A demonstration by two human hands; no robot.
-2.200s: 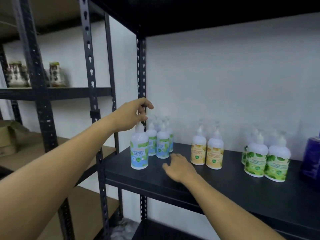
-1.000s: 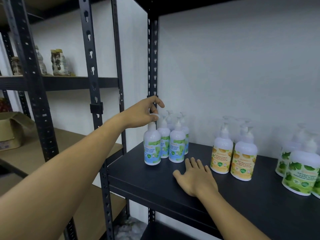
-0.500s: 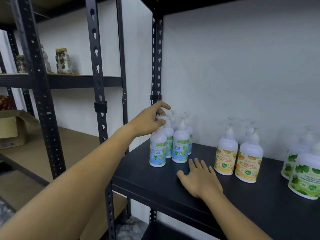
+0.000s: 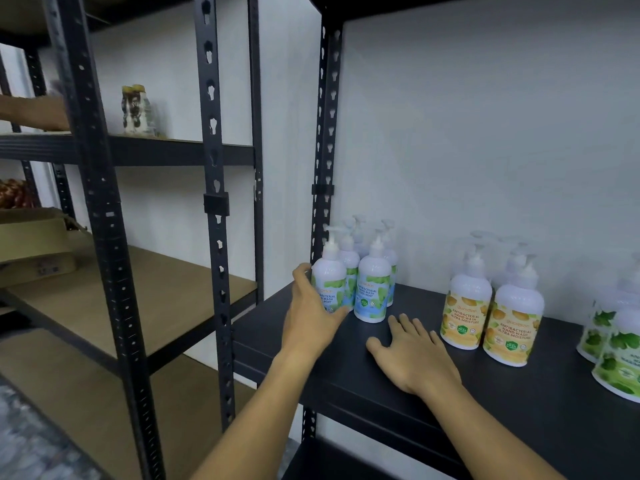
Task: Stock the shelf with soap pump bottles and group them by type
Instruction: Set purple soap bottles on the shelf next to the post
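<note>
Where the black shelf (image 4: 519, 403) meets its left rear upright (image 4: 325, 133), we find the blue-and-green mint bottles (image 4: 372, 289) clustered tight, at least four of them, pumps up, all upright. Our left hand (image 4: 311, 313) wraps the front-left mint bottle (image 4: 329, 282) low on its body, thumb on the near side, fingers curled round the far side by the upright; the bottle stands on the shelf, touching its neighbours.

Our right hand (image 4: 412, 355) lies flat on the shelf board, palm down, fingers straight and slightly spread, holding nothing. It sits just in front of the mint group and left of the yellow group, touching neither.

The yellow-label bottles (image 4: 509, 320) stand further right, apart from the mint cluster: two clear in front, blurred pump heads behind suggest more, count uncertain. Labels read antibacterial hand wash, ultra moisture.

At the frame's right edge, the green-leaf bottles (image 4: 620, 358) are cut off; two partly visible, near the shelf front.

To the left, a second rack (image 4: 100, 202) with brown boards. On its upper level, small jars with yellow lids (image 4: 136, 110); lower down, a cardboard box (image 4: 34, 237), flaps open. A white wall (image 4: 485, 116) backs everything.
</note>
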